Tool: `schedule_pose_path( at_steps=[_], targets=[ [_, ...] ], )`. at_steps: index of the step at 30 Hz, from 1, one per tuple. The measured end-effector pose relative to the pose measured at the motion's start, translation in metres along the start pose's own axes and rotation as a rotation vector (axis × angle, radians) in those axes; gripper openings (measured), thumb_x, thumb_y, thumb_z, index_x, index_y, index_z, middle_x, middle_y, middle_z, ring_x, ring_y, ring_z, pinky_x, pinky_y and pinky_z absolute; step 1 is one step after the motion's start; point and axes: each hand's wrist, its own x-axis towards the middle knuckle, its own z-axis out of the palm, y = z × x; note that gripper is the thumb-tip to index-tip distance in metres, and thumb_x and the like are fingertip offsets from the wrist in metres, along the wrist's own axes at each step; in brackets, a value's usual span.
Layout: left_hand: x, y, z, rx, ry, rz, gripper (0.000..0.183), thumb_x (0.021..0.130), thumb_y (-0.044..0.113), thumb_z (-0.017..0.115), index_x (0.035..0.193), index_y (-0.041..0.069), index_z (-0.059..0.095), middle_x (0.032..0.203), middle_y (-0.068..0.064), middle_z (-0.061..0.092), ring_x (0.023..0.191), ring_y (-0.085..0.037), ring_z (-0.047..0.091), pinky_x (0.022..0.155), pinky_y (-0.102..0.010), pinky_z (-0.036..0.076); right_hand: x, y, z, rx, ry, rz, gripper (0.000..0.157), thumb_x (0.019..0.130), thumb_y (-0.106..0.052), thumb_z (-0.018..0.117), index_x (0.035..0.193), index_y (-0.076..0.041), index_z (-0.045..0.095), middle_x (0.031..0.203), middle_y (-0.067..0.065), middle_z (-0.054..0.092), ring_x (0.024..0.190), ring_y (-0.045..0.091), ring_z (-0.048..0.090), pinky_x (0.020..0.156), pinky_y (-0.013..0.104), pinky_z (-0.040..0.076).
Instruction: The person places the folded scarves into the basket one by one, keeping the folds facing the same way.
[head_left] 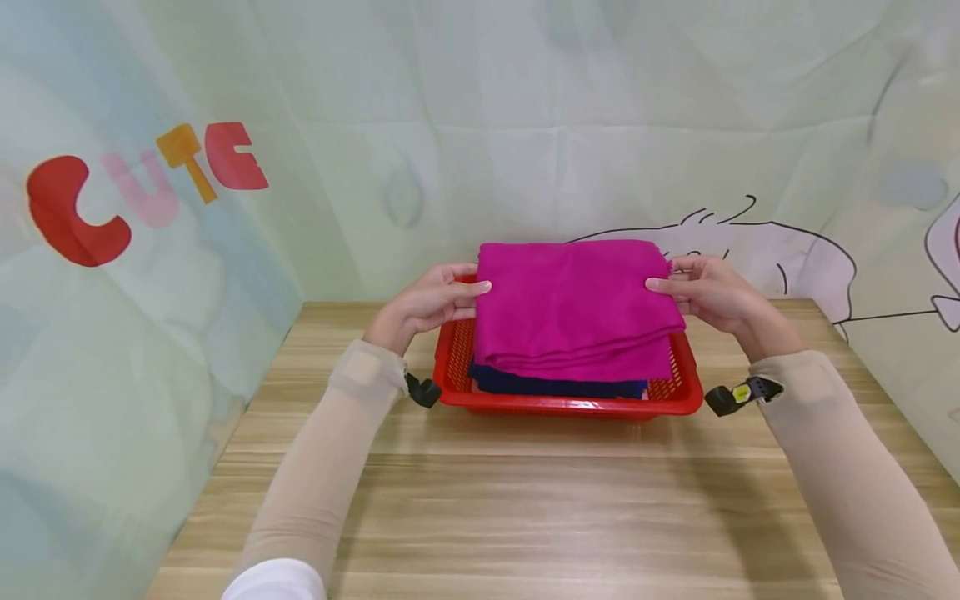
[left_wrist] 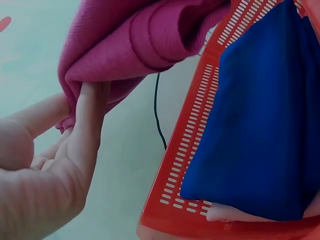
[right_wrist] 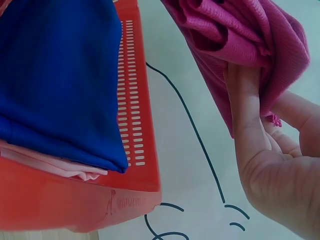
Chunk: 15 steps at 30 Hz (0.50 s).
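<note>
A folded magenta cloth hangs level between both hands, above a red plastic basket. My left hand pinches its left edge, thumb on top and fingers beneath. On the opposite edge my right hand holds it the same way. Both wrist views show the magenta cloth raised apart from the basket, its layers folded over at the edges. Inside the basket lies a folded blue cloth, with a pale pink cloth under it. From the head view the magenta cloth hides most of the basket's inside.
The basket stands on a wood-grain table, near its far edge. A pale printed curtain rises behind and at the sides, with coloured letters on the left. Each wrist carries a small black camera.
</note>
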Motion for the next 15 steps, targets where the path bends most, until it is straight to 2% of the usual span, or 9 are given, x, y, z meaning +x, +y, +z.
schedule_pose_path(
  at_steps=[6, 8, 12, 15],
  targets=[
    [0.004, -0.002, -0.004, -0.012, -0.003, 0.002, 0.068, 0.103, 0.006, 0.051, 0.158, 0.001, 0.011, 0.152, -0.021, 0.04, 0.108, -0.016, 0.066, 0.11, -0.046, 0.038, 0.005, 0.001, 0.001, -0.026, 0.022, 0.014, 0.007, 0.098, -0.005, 0.062, 0.093, -0.007, 0.068, 0.081, 0.005, 0.072, 0.07, 0.017, 0.071, 0.07, 0.026, 0.059],
    [0.005, -0.003, -0.005, -0.017, -0.002, 0.003, 0.068, 0.103, 0.006, 0.051, 0.158, 0.001, 0.011, 0.149, -0.02, 0.044, 0.105, -0.015, 0.067, 0.109, -0.045, 0.039, 0.006, 0.001, 0.001, -0.027, 0.025, 0.016, 0.007, 0.098, -0.006, 0.063, 0.092, -0.007, 0.067, 0.08, 0.005, 0.072, 0.07, 0.017, 0.071, 0.07, 0.026, 0.059],
    [0.007, -0.005, -0.007, -0.031, 0.002, 0.009, 0.067, 0.103, 0.006, 0.051, 0.158, 0.001, 0.014, 0.125, -0.011, 0.063, 0.094, -0.012, 0.069, 0.099, -0.037, 0.051, 0.01, 0.002, 0.002, -0.03, 0.02, 0.018, 0.006, 0.097, -0.007, 0.064, 0.092, -0.005, 0.065, 0.078, 0.005, 0.072, 0.067, 0.016, 0.069, 0.068, 0.025, 0.059],
    [0.009, -0.007, -0.008, -0.057, 0.003, 0.014, 0.066, 0.103, 0.004, 0.052, 0.158, 0.001, 0.015, 0.104, -0.002, 0.069, 0.088, -0.012, 0.07, 0.085, -0.029, 0.057, 0.012, 0.004, 0.003, -0.042, 0.024, 0.02, 0.006, 0.098, -0.008, 0.064, 0.093, -0.005, 0.063, 0.078, 0.005, 0.072, 0.067, 0.015, 0.069, 0.068, 0.025, 0.059]
  ],
)
